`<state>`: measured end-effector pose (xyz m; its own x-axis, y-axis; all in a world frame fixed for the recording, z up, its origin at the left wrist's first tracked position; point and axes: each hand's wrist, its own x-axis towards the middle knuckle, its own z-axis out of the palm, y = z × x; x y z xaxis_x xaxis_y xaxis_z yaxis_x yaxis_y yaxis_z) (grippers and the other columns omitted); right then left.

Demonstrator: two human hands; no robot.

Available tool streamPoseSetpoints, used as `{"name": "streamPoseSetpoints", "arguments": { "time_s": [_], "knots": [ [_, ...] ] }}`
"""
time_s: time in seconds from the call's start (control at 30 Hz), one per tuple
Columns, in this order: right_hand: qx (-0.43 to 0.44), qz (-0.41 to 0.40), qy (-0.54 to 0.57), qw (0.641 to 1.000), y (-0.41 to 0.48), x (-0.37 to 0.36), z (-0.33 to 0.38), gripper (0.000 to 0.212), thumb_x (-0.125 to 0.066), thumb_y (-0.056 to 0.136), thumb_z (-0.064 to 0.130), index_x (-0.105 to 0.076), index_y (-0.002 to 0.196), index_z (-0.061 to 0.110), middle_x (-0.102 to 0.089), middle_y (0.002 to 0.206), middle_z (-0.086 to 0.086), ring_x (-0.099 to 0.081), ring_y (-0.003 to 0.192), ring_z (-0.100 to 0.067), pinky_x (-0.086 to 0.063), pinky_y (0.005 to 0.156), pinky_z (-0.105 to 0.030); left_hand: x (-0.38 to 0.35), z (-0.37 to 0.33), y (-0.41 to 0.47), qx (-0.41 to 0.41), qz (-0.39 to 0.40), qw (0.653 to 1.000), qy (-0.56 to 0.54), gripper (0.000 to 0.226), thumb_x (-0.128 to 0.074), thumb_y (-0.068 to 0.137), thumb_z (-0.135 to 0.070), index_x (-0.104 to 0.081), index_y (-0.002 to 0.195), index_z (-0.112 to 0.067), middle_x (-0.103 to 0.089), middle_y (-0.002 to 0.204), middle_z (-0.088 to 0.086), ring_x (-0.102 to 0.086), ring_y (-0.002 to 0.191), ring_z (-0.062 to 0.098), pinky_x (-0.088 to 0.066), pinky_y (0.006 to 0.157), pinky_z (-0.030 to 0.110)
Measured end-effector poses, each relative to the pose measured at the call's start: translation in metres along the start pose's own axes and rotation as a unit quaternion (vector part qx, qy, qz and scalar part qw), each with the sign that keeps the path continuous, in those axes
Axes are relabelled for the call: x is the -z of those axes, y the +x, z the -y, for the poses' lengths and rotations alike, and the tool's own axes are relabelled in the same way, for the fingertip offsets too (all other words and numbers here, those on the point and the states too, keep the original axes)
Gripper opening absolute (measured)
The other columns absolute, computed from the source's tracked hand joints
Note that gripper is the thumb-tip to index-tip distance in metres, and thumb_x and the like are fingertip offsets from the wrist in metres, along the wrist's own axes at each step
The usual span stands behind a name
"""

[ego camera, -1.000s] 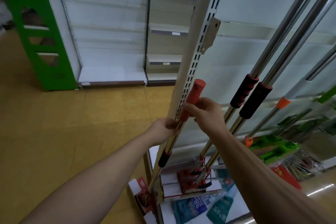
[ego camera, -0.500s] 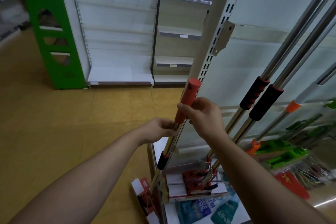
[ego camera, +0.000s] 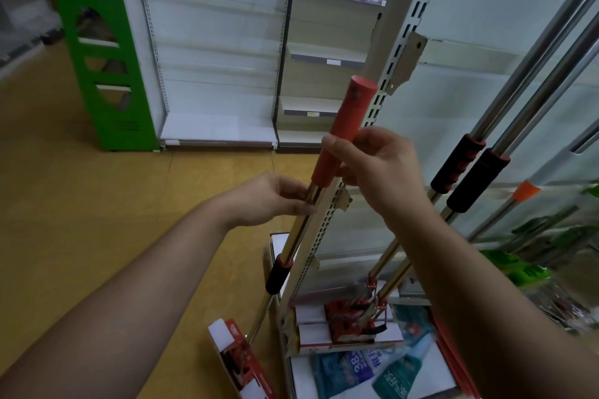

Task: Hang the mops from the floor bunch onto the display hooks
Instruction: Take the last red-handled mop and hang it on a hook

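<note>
Head view. At the lower centre, the base shelf [ego camera: 327, 376] of the display unit holds blue and teal packets [ego camera: 363, 366]. Behind them are the red-and-white heads [ego camera: 346, 321] of two other mops [ego camera: 475, 185], which lean up to the right.

The mop [ego camera: 301, 227] being handled stands slanted in mid-frame against the slotted upright [ego camera: 400, 52]. The left hand [ego camera: 275, 201] has its fingers curled round the metal shaft. The right hand [ego camera: 379, 168] is wrapped round the red grip [ego camera: 345, 129], thumb across its front. The mop's boxed head [ego camera: 241, 356] is at the bottom edge, partly cut off.

The tops of the other mops run out of frame at the upper right, and the green items [ego camera: 525, 269] at the right are blurred. The floor [ego camera: 81, 204] is yellow. White shelving [ego camera: 214, 58] and a green end panel [ego camera: 100, 52] stand at the upper left.
</note>
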<state>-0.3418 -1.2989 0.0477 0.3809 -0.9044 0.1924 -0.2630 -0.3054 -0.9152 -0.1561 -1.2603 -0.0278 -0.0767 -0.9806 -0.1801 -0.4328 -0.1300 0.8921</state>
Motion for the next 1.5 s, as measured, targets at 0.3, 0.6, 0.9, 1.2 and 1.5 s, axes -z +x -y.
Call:
{"name": "streamPoseSetpoints", "arguments": {
  "time_s": [0.3,0.6,0.9,1.2,1.5],
  "knots": [
    [0.026,-0.006,0.053,0.998,0.0,0.021,0.033,0.017,-0.075,0.092,0.031,-0.072,0.094,0.015,-0.08,0.087,-0.006,-0.079,0.072,-0.014,-0.057,0.059,-0.017,0.001,-0.038,-0.022,-0.051,-0.039,0.998,-0.001,0.019,-0.071,0.093,-0.031,-0.076,0.11,-0.038,-0.079,0.106,-0.017,-0.071,0.106,0.004,-0.053,0.101,0.044],
    [0.065,0.019,0.048,0.997,-0.003,0.039,0.049,0.016,-0.074,0.092,0.039,-0.071,0.094,0.023,-0.081,0.088,-0.001,-0.08,0.073,-0.014,-0.062,0.066,-0.027,-0.012,-0.065,-0.044,-0.052,-0.105,0.993,-0.001,0.019,-0.074,0.091,-0.03,-0.078,0.109,-0.034,-0.079,0.109,-0.014,-0.074,0.101,0.006,-0.058,0.095,0.048],
    [0.097,0.052,0.086,0.99,-0.023,0.084,0.061,0.024,-0.076,0.09,0.038,-0.075,0.101,0.016,-0.081,0.091,-0.004,-0.08,0.074,-0.022,-0.065,0.078,-0.045,-0.054,-0.11,-0.073,-0.061,-0.17,0.983,-0.007,0.014,-0.075,0.09,-0.024,-0.08,0.101,-0.031,-0.082,0.102,-0.006,-0.076,0.098,0.014,-0.058,0.095,0.052],
    [0.134,0.076,0.086,0.984,-0.049,0.159,0.071,0.028,-0.075,0.092,0.039,-0.074,0.106,0.014,-0.081,0.095,-0.006,-0.079,0.077,-0.024,-0.064,0.078,-0.049,-0.118,-0.168,-0.083,-0.07,-0.237,0.969,0.011,0.012,-0.075,0.09,-0.022,-0.081,0.099,-0.028,-0.082,0.098,-0.004,-0.077,0.094,0.018,-0.058,0.095,0.054],
    [0.17,0.084,0.074,0.979,-0.066,0.217,0.071,0.026,-0.075,0.089,0.044,-0.075,0.1,0.02,-0.08,0.086,0.002,-0.079,0.071,-0.015,-0.066,0.073,-0.045,-0.178,-0.21,-0.088,-0.07,-0.285,0.956,0.012,0.019,-0.074,0.091,-0.022,-0.079,0.109,-0.016,-0.082,0.101,0.005,-0.076,0.096,0.027,-0.061,0.091,0.047]
  ]
}}
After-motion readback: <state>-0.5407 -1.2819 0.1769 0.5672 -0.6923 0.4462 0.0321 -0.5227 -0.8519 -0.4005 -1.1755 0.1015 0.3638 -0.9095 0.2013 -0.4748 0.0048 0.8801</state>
